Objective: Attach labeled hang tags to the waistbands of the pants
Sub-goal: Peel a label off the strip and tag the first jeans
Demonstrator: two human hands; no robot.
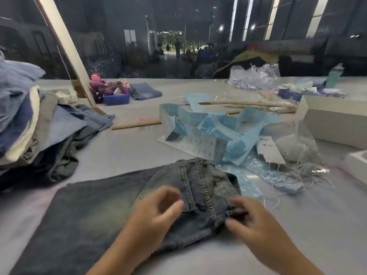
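A pair of dark washed jeans [103, 211] lies flat on the grey counter [127, 147] in the lower centre of the frame, its waistband end folded over toward the right. The left hand [156, 209] rests on the denim at the lower centre with fingers loosely curled; motion blur prevents confirming whether it holds anything. The right hand [256, 221], at the lower right, pinches the waistband edge [236, 212] between thumb and fingers. Directly above the jeans, in the centre right of the frame, lies a tangle of light blue hang tag strips [214, 124] with printed white labels [200, 144]. Loose white strings [309, 171] lie just right of the strips, beside a clear plastic bag [299, 145]. A stack of folded garments [29, 124] fills the left edge. A blue bin [116, 99] and 1 folded pair of jeans [146, 91] sit at the upper centre left. White boxes [335, 120] occupy the right edge.
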